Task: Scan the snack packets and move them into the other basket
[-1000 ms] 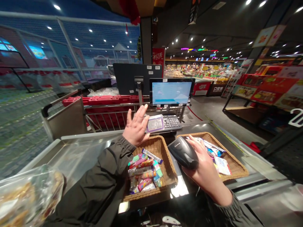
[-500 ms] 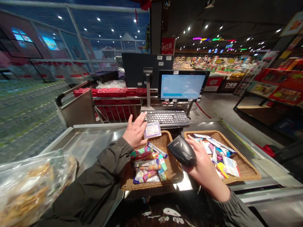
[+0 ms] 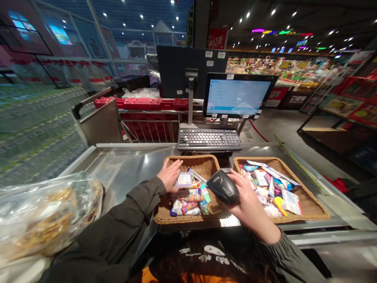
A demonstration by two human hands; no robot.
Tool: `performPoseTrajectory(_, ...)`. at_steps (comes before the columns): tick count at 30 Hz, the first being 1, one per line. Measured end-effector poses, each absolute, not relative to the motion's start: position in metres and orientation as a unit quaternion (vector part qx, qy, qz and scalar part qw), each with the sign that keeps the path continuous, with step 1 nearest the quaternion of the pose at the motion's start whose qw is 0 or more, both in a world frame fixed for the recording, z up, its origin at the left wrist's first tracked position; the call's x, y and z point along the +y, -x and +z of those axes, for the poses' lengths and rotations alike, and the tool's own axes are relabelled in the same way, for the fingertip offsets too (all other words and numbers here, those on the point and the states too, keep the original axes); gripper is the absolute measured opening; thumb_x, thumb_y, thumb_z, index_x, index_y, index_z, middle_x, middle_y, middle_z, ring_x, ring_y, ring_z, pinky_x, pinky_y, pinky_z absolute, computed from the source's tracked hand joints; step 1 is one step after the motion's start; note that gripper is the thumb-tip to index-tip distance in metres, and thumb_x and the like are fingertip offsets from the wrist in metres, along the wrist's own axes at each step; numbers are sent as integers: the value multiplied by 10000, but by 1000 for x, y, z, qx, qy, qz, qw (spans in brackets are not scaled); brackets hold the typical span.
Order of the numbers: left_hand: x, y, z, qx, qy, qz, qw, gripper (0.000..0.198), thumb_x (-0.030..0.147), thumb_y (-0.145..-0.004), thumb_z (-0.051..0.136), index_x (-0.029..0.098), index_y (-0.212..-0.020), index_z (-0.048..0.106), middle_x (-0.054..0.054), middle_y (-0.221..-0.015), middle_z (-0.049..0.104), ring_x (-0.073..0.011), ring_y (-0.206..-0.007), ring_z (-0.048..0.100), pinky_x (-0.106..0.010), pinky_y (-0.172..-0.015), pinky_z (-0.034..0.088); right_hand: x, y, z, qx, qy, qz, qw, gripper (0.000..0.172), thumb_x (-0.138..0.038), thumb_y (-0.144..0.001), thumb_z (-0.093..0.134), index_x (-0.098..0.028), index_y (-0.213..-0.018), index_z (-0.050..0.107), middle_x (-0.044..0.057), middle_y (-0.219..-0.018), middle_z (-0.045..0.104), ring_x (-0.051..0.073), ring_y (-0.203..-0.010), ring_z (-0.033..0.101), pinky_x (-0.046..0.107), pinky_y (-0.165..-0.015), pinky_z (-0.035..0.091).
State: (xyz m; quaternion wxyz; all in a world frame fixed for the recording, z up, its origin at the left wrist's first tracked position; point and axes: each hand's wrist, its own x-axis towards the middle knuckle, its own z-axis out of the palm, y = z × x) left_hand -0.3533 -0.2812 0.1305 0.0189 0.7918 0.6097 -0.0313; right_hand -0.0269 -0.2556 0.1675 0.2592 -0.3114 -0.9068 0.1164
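Note:
My left hand is over the left wicker basket, gripping the edge of a small flat purple-and-white packet. The packet's printed label faces up, and my thumb is hidden. Under it lie several wrapped sweets and tubes in bright colours. Wrapped around a black handheld barcode scanner, my right hand hovers between the two baskets. The scanner's head points left, toward the packet. The right wicker basket contains several small packaged goods.
A keyboard and a lit monitor stand behind the baskets, beside a larger dark screen seen from behind. Clear plastic bags of brown food lie at left on the metal counter. A metal cart stands beyond.
My left hand has brought the packet down and nearer, from beside the keyboard to over the left basket. The scanner stays in my right hand. The view has tilted slightly downward.

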Motion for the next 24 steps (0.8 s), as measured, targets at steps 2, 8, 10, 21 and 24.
performPoseTrajectory(2,-283,355,119,606,-792,-58,51,675,416,-570,757,115,-1159,622,-240,-1557,309,-419,-1451,245,-700,-1139,41,-257,27,165,-905,319,124,254,523,-158,-704,610,-186,-1226,579,147,-1326,558,374,-1398,370,685,-1144,196)
performPoseTrajectory(8,-291,355,92,576,-802,-116,107,765,413,-503,790,192,-1211,604,-191,-1444,501,-419,-1424,309,-700,-1134,27,-257,26,161,-903,324,127,251,515,-158,-702,623,-172,-1216,600,155,-1308,566,370,-1393,374,648,-1132,262)
performPoseTrajectory(10,-292,354,88,572,-804,-121,107,762,412,-500,796,215,-1211,601,-179,-1425,522,-416,-1418,322,-700,-1133,19,-257,25,160,-901,326,131,253,511,-157,-696,628,-173,-1207,608,154,-1306,567,372,-1387,379,636,-1124,285)
performPoseTrajectory(21,-290,346,92,550,-800,-178,160,728,532,-563,806,213,-1199,652,-197,-1470,473,-426,-1408,341,-729,-1100,134,-260,14,160,-886,354,158,256,504,-143,-673,639,-191,-1175,630,138,-1302,581,375,-1377,396,631,-1136,270)
performPoseTrajectory(24,-286,334,110,537,-817,-157,141,742,531,-651,762,231,-1305,582,-192,-1550,354,-407,-1444,284,-722,-1106,145,-260,-1,158,-874,373,155,269,469,-150,-689,630,-182,-1157,635,141,-1292,587,361,-1358,427,599,-1131,313)
